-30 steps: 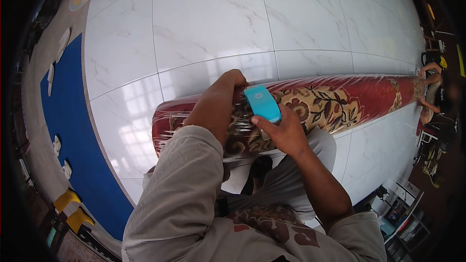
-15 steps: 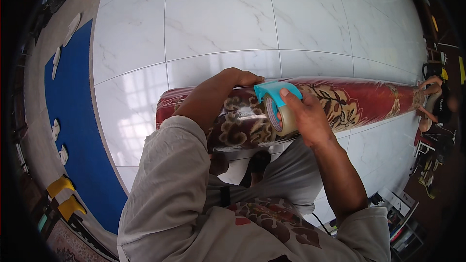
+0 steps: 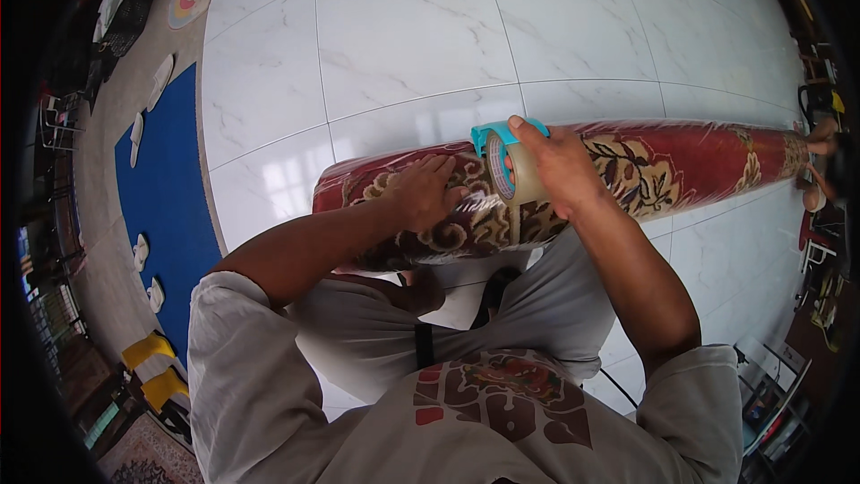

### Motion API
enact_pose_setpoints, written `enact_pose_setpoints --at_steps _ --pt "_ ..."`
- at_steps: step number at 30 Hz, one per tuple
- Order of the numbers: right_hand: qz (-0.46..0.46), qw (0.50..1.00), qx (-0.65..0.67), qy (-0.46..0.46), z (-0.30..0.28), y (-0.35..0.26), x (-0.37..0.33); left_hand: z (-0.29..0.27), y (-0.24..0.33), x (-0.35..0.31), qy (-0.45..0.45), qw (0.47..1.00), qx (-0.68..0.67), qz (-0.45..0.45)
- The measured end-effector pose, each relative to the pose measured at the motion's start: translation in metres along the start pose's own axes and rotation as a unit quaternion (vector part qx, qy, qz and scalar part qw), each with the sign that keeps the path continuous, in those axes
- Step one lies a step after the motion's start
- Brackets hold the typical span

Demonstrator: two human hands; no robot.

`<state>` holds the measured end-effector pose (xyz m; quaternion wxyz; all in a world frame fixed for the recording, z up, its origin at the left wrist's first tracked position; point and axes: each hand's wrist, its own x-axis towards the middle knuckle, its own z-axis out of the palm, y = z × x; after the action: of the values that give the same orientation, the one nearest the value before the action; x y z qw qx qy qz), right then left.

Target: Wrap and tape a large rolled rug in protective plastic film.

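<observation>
A rolled carpet, red with cream and dark floral patterns and wrapped in clear plastic, lies across in front of me. My left hand rests on top of it near its left end, fingers extended over the plastic. In my right hand is a turquoise tape dispenser with a wide roll of clear tape, held against the upper, far side of the carpet. A strip of tape seems to run down the carpet below the dispenser. My bent legs are on the carpet's near side.
White marbled floor tiles spread beyond the carpet. On the left lies a blue mat with white slippers along it. Another person is at the carpet's far right end. A metal rack stands at lower right.
My left hand has drawn back from the carpet's far edge onto its top. My right hand has carried the tape dispenser a little toward the far side. The view has shifted slightly.
</observation>
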<state>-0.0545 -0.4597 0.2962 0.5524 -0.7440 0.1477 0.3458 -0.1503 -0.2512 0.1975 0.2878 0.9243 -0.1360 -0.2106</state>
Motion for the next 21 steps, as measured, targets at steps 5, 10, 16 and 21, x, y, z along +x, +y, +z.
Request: enact_pose_setpoints --at_steps 5,10,16,21 --pt "0.001 1.0 -0.002 -0.01 0.003 -0.01 0.007 -0.001 0.026 0.014 -0.11 0.987 0.048 -0.105" --pt "0.029 0.998 -0.016 -0.044 0.009 -0.023 0.013 0.021 0.007 0.025 -0.035 0.99 0.001 -0.137" --pt "0.045 0.998 -0.049 -0.023 0.017 -0.024 -0.048 0.009 -0.004 0.038 0.021 0.981 0.014 -0.193" --pt "-0.011 0.999 0.046 -0.022 0.019 0.011 -0.044 0.014 -0.011 0.057 0.064 0.965 0.042 -0.252"
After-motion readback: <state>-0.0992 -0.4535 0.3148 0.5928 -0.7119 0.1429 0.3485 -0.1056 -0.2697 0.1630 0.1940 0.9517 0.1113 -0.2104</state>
